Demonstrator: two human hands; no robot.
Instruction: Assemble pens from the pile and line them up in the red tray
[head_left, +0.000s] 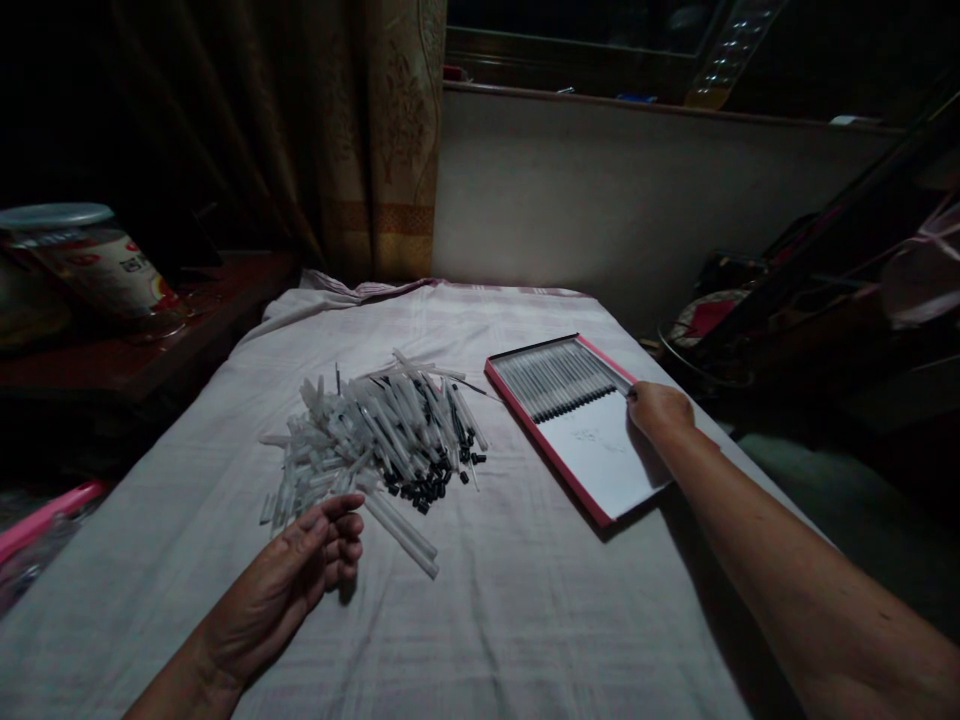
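Note:
On the cloth-covered surface lies a heap of clear pen barrels (352,430), with loose black caps (426,488) at its right front side. My left hand (300,560) hovers at the heap's near edge, palm turned inward. Its fingers are loosely curled and apart, with nothing visible in them. Right of the heap is a shallow red-edged box (555,455) with a white bottom. A row of clear pens with black ends (559,378) fills its far part. My right hand (664,410) is at the row's right end, fingers pinched on a pen (621,383); its fingertips are partly hidden.
Two clear tubes (405,535) lie in front of the heap. A lidded jar (97,260) stands on a dark red table at the left. A patterned curtain (375,150) and a pale wall (570,190) rise behind. Dark clutter and a round-rimmed object (709,335) are at the right.

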